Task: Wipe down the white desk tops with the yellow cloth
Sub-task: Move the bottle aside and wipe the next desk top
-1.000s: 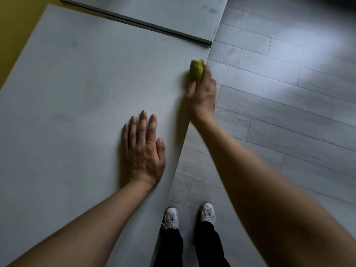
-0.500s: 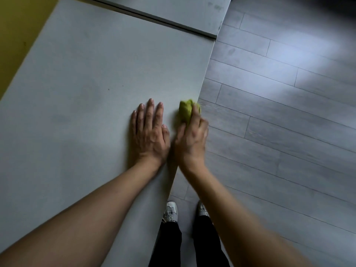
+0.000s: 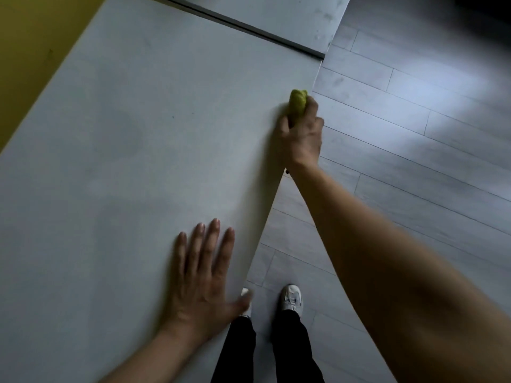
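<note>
Right hand (image 3: 302,136) gripping bunched yellow cloth (image 3: 297,102) against white tabletop (image 3: 138,161) at its right edge. Left hand (image 3: 206,275) flat, fingers straight, near the same edge, thumb past it. Second tabletop (image 3: 276,9) beyond a dark gap. Grey plank floor (image 3: 414,161), white shoes (image 3: 291,297) below.

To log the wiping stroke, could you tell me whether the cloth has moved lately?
Yes: the cloth slid along the desk edge toward the seam.

Bare forearms, black trousers (image 3: 290,352), white lace-up trainers (image 3: 291,298)
</note>
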`<state>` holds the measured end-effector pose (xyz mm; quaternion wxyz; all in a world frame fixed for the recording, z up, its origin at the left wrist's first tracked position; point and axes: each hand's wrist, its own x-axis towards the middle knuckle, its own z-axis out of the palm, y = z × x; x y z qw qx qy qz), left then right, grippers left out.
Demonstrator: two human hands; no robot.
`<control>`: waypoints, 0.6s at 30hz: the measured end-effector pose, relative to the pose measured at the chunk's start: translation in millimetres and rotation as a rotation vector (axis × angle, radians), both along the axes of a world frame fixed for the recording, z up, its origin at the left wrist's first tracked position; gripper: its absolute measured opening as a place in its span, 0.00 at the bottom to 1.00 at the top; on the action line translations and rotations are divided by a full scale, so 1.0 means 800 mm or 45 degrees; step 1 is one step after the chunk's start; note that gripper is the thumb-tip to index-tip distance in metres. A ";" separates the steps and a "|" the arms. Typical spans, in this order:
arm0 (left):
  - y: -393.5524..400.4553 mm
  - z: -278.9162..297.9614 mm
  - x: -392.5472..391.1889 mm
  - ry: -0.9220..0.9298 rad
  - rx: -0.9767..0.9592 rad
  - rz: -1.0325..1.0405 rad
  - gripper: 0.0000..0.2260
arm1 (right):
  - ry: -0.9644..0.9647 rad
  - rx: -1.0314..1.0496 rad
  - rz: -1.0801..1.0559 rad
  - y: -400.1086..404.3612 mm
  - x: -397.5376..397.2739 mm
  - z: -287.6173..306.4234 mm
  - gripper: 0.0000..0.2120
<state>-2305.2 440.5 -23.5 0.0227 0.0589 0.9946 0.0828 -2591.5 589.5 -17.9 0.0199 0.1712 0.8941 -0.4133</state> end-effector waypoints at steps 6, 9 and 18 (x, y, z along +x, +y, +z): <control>0.041 0.013 0.021 -0.120 -0.155 0.111 0.57 | -0.092 -0.369 -0.253 0.003 0.001 0.000 0.31; 0.042 0.013 0.026 -0.098 -0.168 0.133 0.56 | -0.088 -0.391 -0.265 0.003 0.006 0.002 0.30; 0.042 0.009 0.063 -0.152 -0.193 0.103 0.44 | -0.019 -0.391 -0.273 0.009 0.038 -0.005 0.29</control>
